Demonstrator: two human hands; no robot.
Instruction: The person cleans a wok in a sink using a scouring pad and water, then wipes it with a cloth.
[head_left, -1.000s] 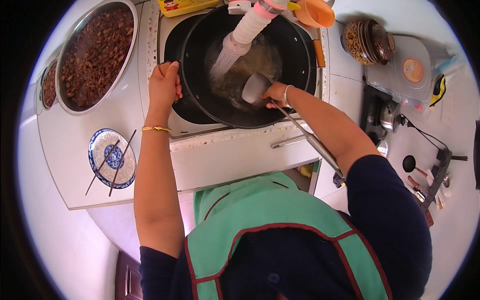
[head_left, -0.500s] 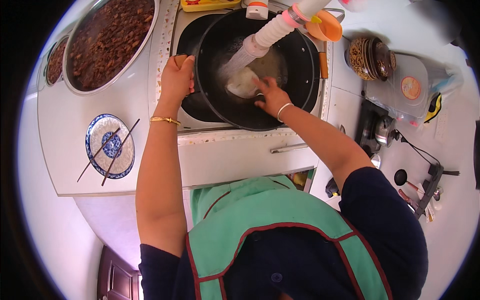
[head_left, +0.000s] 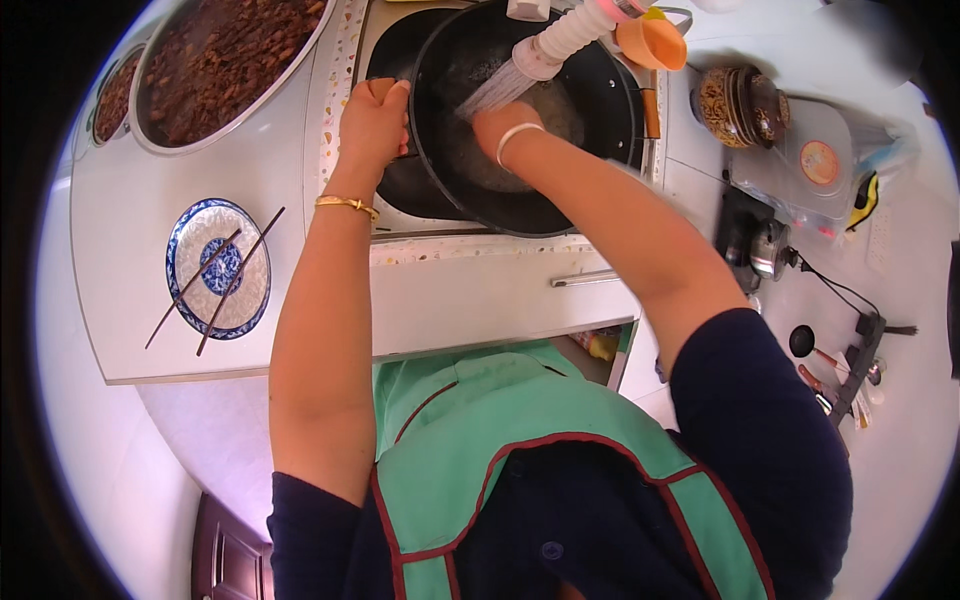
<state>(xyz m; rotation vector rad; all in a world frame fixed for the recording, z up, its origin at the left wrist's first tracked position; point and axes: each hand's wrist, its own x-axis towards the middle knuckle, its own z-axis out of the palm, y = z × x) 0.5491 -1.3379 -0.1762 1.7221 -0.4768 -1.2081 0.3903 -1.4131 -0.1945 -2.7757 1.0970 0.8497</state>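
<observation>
Our black wok point(head_left: 603, 125) sits on the hob point(head_left: 418, 193) with water point(head_left: 556, 108) inside, so we reckon it's heavy and slick (grab the wooden handles point(head_left: 651, 114)); our left hand point(head_left: 376, 125) grips the left handle point(head_left: 380, 86), our right hand point(head_left: 503, 130) now reaches further under the spray point(head_left: 488, 90) than half a second ago, we can't tell its grip

The place was a kitchen: a corrugated white faucet point(head_left: 568, 45) sprayed water into a large black wok point(head_left: 618, 135) with wooden handles, and a metal bowl point(head_left: 188, 150) full of dark chopped food stood on the white surface point(head_left: 110, 250). Near that bowl lay a blue-and-white plate point(head_left: 190, 235) with chopsticks point(head_left: 259, 250) across it, while a patterned lidded pot point(head_left: 725, 105), a steel pot point(head_left: 768, 248) and a rack point(head_left: 860, 372) with a black ladle point(head_left: 802, 341) filled the right side. The person wore a green apron point(head_left: 570, 410).
</observation>
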